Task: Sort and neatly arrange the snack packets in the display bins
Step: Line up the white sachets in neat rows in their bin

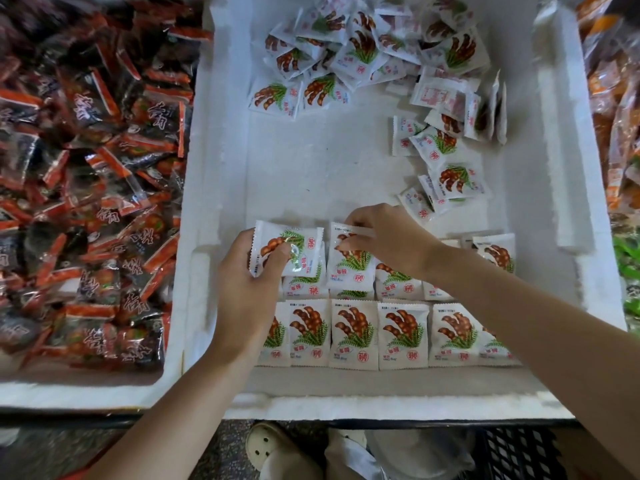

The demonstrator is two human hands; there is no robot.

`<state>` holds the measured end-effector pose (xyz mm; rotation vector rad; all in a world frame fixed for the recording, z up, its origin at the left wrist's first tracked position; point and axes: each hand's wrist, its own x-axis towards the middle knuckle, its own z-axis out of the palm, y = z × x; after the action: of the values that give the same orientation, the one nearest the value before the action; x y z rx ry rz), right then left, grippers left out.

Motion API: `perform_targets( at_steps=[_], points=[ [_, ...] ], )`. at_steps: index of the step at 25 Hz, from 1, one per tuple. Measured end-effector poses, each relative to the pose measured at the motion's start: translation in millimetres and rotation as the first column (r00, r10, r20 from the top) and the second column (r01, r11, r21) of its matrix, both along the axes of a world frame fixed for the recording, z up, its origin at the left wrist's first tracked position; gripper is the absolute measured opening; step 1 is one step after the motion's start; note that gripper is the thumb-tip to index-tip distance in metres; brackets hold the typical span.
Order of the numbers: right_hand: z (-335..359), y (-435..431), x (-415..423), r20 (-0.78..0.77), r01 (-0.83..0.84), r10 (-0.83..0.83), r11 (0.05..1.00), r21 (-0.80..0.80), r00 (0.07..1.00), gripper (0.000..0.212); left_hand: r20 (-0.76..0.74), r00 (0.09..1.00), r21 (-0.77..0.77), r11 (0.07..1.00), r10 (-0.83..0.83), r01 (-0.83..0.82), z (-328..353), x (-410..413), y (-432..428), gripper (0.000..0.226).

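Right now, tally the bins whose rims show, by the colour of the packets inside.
Bin of white packets: 1
Bin of red and black packets: 1
Total: 2
The orange packets at the right edge are not counted, as their bin does not show.

Beneath the dark front edge of the stand (pixel 86 420), I see a speckled grey floor (pixel 52 452). A pale clog (pixel 268 446) with round holes rests on it. A black latticed crate (pixel 516 453) sits near the lower right. The light is soft and even.
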<state>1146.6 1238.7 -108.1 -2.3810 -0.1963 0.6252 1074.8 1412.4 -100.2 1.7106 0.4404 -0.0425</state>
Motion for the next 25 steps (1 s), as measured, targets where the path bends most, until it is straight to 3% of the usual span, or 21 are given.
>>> perform_targets(
  at_steps=[5, 7, 10, 13, 17, 22, 25],
  points=[
    [-6, 2, -5, -0.010, -0.059, 0.058, 0.998, -0.022, 0.998, 0.022, 0.001, 0.999, -0.016, 0.999, -0.042, 0.042, 0, -4, 0, 0.010],
    [-4, 3, -8, 0.071, -0.045, 0.046, 0.999, -0.021, 0.996, 0.026, -0.001, 0.996, -0.035, 0.995, -0.089, 0.089, 0, -6, 0, 0.011],
    [9, 4, -17, 0.250, 0.038, -0.082, 0.984, 0.175, 0.965, 0.028, 0.006, 0.981, -0.061, 0.979, -0.192, 0.192, 4, -6, -3, 0.018],
    [30, -1, -33, 0.190, -0.025, -0.031, 0.958, 0.285, 0.981, 0.030, 0.051, 0.949, -0.004, 0.951, -0.310, 0.311, 13, -2, -13, 0.016],
    [53, -24, -44, 0.078, 0.002, -0.022, 0.968, 0.252, 0.997, 0.022, 0.117, 0.914, 0.072, 0.922, -0.388, 0.382, 21, -2, -38, 0.026],
    [65, -76, -57, 0.002, 0.061, -0.061, 0.995, 0.076, 0.998, 0.031, 0.176, 0.856, 0.071, 0.874, -0.486, 0.481, 17, -9, -86, 0.023],
    [67, -116, -70, 0.074, 0.172, -0.165, 0.980, -0.105, 0.984, 0.018, 0.138, 0.761, 0.264, 0.764, -0.634, 0.588, 7, -11, -108, 0.021]
  ],
)
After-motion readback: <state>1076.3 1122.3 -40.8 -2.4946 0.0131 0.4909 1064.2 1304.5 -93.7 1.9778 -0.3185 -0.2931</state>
